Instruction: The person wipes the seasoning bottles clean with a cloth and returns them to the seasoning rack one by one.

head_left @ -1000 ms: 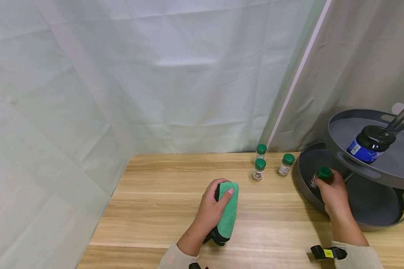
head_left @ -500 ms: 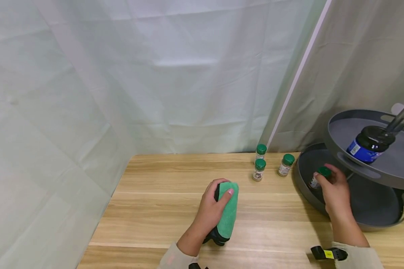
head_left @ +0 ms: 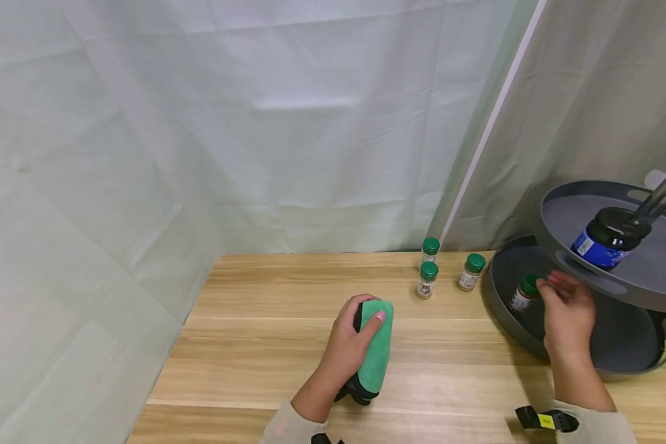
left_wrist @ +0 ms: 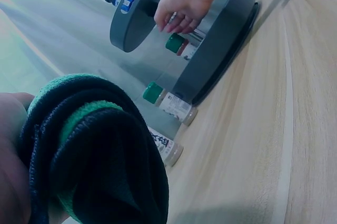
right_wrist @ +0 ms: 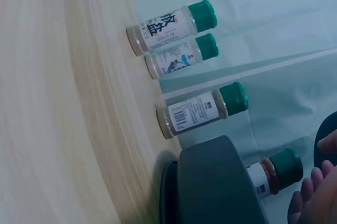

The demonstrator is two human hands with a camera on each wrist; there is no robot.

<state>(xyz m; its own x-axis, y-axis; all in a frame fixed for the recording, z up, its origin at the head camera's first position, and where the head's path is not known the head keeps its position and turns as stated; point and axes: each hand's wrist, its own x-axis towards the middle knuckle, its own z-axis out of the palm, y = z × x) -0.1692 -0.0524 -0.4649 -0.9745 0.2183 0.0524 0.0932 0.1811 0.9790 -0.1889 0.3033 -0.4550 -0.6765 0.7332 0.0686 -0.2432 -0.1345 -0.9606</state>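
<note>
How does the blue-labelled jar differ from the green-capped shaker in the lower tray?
The jar has a dark lid; the shaker, a green cap. The jar looks broad; the shaker, slim. The jar sits on the upper tray, the shaker in the lower tray. Both are capped and labelled.

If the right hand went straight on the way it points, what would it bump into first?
Probably the green-capped jar in the lower tray, close by the right hand, though depth is unclear.
</note>
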